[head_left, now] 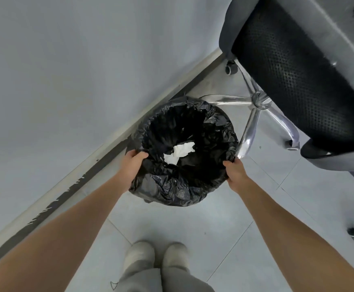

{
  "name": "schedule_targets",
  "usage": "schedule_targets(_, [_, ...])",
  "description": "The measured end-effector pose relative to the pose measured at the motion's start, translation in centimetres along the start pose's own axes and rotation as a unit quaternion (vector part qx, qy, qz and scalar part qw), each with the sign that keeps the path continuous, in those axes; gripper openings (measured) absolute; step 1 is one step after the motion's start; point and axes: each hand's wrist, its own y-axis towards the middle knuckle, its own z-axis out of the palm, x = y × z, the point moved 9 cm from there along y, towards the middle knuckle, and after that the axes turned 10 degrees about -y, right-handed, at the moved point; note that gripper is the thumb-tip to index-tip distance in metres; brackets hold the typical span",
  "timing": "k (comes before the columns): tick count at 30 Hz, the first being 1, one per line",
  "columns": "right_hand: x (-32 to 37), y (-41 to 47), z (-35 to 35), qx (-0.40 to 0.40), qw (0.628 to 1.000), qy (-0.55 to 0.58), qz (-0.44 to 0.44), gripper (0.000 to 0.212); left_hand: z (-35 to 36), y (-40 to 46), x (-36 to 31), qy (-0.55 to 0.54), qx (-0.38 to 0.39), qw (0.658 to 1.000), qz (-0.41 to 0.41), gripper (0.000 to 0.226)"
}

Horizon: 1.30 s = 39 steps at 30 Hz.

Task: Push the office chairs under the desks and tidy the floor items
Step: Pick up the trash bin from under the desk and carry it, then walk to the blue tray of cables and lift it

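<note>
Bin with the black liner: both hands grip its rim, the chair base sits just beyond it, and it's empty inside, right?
Not empty. The head view shows crumpled white paper lying inside the bin. The rest holds: the left hand and right hand grip the rim, and the chrome chair base sits just beyond it.

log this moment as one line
step: tidy floor | left hand, right hand: grip bin rim | inside: white paper | chair base: touching bin

We look almost straight down from head height, close over a bin (184, 150) at arm's reach, our shoes (157, 257) at the bottom edge, wall on the left.
</note>
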Motion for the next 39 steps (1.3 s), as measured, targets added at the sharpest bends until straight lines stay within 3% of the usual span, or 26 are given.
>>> schedule_targets(6, [-0.1, -3.0, -1.1, 0.003, 0.996, -0.087, 0.016, 0.057, -0.6, -2.7, -2.1, 0.198, -0.085, 0.973, 0.084, 0.030])
schedule_targets(9, [1.7, -7.0, -3.2, -0.049, 0.984, -0.168, -0.029, 0.049, -1.4, -6.9, -4.0, 0.198, -0.121, 0.965, 0.119, 0.032])
schedule_targets(14, [5.8, -15.9, -3.4, 0.001, 0.987, -0.128, -0.093, 0.042, 0.6, -16.1, -8.9, 0.088, -0.043, 0.977, 0.190, 0.031])
schedule_targets(18, [8.7, -24.9, -4.5, 0.017, 0.990, -0.066, -0.121, 0.038, 2.0, -24.9, -12.6, 0.022, 0.025, 0.981, 0.191, 0.028])
schedule_targets(24, [9.6, -41.1, -10.8, -0.002, 0.990, 0.081, -0.112, 0.025, 1.3, -39.5, -17.4, 0.078, 0.159, 0.957, 0.231, 0.024])
schedule_targets(28, [6.9, -51.9, -15.4, -0.044, 0.980, 0.176, -0.082, 0.020, 0.7, -48.0, -17.5, 0.133, 0.240, 0.939, 0.209, 0.027])
schedule_targets(34, [-2.4, -66.2, -18.3, -0.151, 0.931, 0.328, -0.056, 0.026, 1.8, -59.2, -13.3, 0.262, 0.383, 0.868, 0.177, 0.023])
schedule_targets(39, [-13.6, -74.3, -16.6, -0.291, 0.810, 0.507, 0.032, 0.023, 5.9, -64.4, -6.2, 0.389, 0.479, 0.775, 0.133, 0.022])
